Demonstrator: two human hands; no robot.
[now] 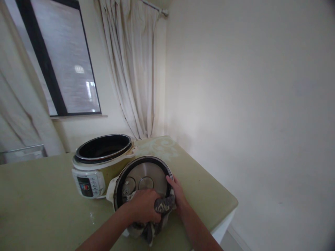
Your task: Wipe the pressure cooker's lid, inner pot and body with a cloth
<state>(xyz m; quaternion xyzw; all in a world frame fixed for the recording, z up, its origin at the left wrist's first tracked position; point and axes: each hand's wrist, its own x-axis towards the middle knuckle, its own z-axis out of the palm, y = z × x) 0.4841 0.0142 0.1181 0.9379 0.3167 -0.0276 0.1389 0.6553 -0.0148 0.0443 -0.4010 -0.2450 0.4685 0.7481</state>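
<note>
A round pressure cooker lid (159, 176) is tilted on the table with its metal inner side facing me. My left hand (146, 205) is closed round a dark patterned cloth (164, 205) and rests against the lower part of the lid's inner side. Some of the cloth hangs down below the lid's rim. At the lid's right edge, my right hand (178, 191) grips the rim, thumb on the near face; its other fingers are mostly hidden behind. Just left of the lid stands the electric pressure cooker (112, 174), uncovered, with a dark inner pot (104, 148).
The pale green table (204, 184) has a rounded corner and an edge at the right, close to the plain wall (248, 104). Behind are a curtain (131, 69) and a window (68, 55). Part of a chair back (23, 153) shows at the far left.
</note>
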